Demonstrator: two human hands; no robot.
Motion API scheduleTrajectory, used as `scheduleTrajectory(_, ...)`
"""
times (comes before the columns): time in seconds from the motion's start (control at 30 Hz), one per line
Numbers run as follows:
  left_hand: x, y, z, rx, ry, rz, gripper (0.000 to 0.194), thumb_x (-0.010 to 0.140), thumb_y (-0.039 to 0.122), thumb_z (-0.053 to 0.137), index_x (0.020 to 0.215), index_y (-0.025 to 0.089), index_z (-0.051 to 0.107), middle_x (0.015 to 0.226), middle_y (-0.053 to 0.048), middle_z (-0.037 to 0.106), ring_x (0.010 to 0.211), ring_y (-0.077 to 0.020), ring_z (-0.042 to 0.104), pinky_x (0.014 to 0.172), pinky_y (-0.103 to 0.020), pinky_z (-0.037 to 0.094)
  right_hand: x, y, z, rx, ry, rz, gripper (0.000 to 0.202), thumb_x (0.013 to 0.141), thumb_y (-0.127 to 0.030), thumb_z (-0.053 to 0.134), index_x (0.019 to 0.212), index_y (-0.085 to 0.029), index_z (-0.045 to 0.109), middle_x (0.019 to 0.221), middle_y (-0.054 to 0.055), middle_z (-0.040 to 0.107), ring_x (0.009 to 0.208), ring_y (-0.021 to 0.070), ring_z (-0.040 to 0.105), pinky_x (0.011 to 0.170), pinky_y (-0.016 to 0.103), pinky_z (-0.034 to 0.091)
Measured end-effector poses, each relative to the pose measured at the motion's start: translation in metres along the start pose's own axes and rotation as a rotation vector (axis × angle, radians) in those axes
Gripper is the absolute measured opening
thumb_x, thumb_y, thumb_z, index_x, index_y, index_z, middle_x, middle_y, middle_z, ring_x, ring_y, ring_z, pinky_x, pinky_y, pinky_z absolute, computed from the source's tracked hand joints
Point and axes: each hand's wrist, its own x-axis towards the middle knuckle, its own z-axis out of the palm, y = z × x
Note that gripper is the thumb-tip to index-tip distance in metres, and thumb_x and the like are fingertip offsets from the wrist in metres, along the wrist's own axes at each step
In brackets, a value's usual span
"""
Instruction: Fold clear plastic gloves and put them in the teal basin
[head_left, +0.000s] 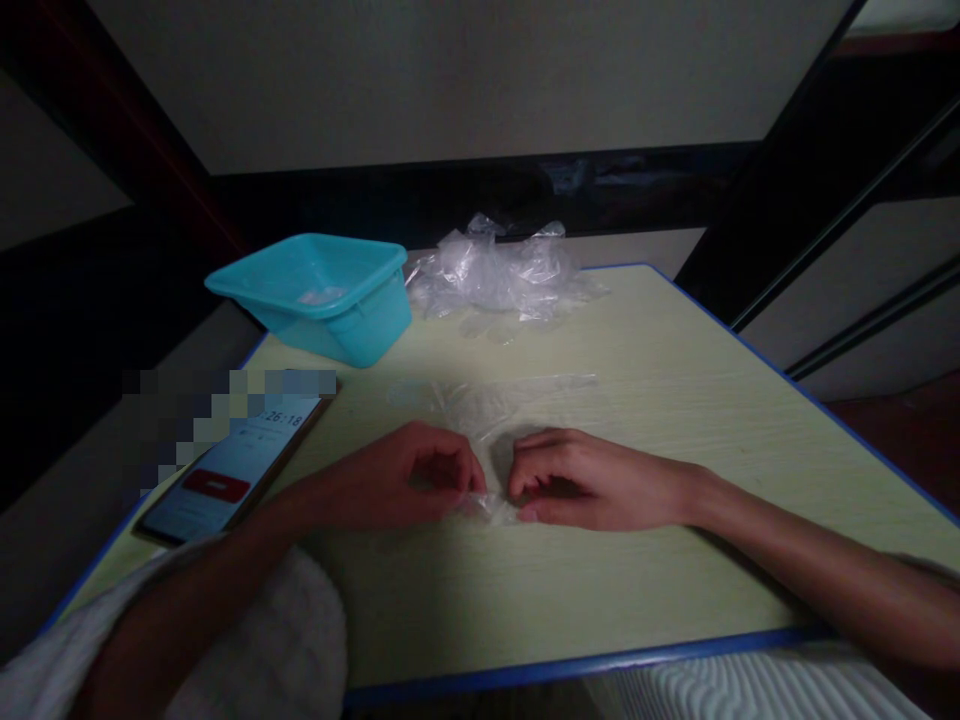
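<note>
Head camera view: both bare hands meet over a pale wood-grain table with blue edging (570, 600), nearer its front edge than its far edge. The left hand (412, 475) has its fingers curled, thumb and fingertips pinching a small crumpled piece of clear plastic (491, 507) that lies low between the hands. The right hand (581, 475) is bent inward with its fingers curled, the thumb tip at the right end of that piece; whether it grips the plastic, I cannot tell.

Just beyond the hands, a flat sheet of thin clear film (487, 400) lies across the middle of the table. At the far edge sits a loose, shiny heap of clear plastic bags (499, 270). To its left, a turquoise rectangular plastic basin (367, 325) stands at the far left corner, with something whitish (322, 295) inside, too dim to make out. Along the left edge, near the left forearm, lies a dark-framed smartphone (240, 460), its lit screen showing a red button. Grey-white striped cloth (720, 685) shows below the front edge.
</note>
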Motion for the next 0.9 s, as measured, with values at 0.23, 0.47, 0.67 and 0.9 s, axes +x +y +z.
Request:
scheduleTrajectory(0.23, 0.003, -0.002, 0.0, -0.204, 0.12, -0.135, 0.008, 0.076, 0.02, 0.052, 0.079, 0.018, 0.045, 0.072, 0.003, 0.064, 0.053, -0.0082, 0.059, 0.049, -0.019, 0.043, -0.001, 0.0, 0.002, -0.101, 0.008, 0.025, 0.013, 0.073, -0.014, 0.066, 0.076, -0.015, 0.054, 0.071, -0.002, 0.05, 0.068, 0.0125, 0.048, 0.065, 0.024, 0.038)
scheduleTrajectory(0.47, 0.007, -0.01, 0.001, -0.215, 0.21, -0.135, 0.028, 0.075, 0.026, 0.058, 0.098, 0.019, 0.044, 0.072, 0.004, 0.062, 0.047, -0.0083, 0.057, 0.042, -0.017, 0.04, -0.001, -0.001, 0.001, -0.092, 0.011, 0.016, 0.012, 0.076, -0.012, 0.062, 0.076, -0.017, 0.051, 0.071, -0.002, 0.048, 0.068, 0.0121, 0.047, 0.065, 0.024, 0.037)
scheduleTrajectory(0.67, 0.014, -0.01, 0.005, -0.193, 0.406, -0.09, 0.031, 0.066, 0.02, 0.061, 0.094, 0.019, 0.047, 0.061, 0.009, 0.053, 0.041, -0.0056, 0.051, 0.039, -0.015, 0.038, -0.004, 0.001, 0.0, -0.042, 0.034, 0.028, 0.02, 0.073, -0.008, 0.057, 0.072, -0.019, 0.041, 0.07, -0.003, 0.045, 0.064, 0.0107, 0.043, 0.059, 0.023, 0.034)
scheduleTrajectory(0.9, 0.018, -0.013, 0.01, -0.139, 0.504, -0.063, 0.032, 0.066, 0.019, 0.06, 0.095, 0.019, 0.048, 0.066, 0.007, 0.055, 0.042, -0.006, 0.053, 0.036, -0.014, 0.035, -0.006, 0.003, -0.004, 0.024, -0.004, -0.009, 0.02, 0.068, -0.003, 0.051, 0.071, -0.019, 0.04, 0.069, -0.003, 0.044, 0.061, 0.01, 0.041, 0.055, 0.022, 0.034)
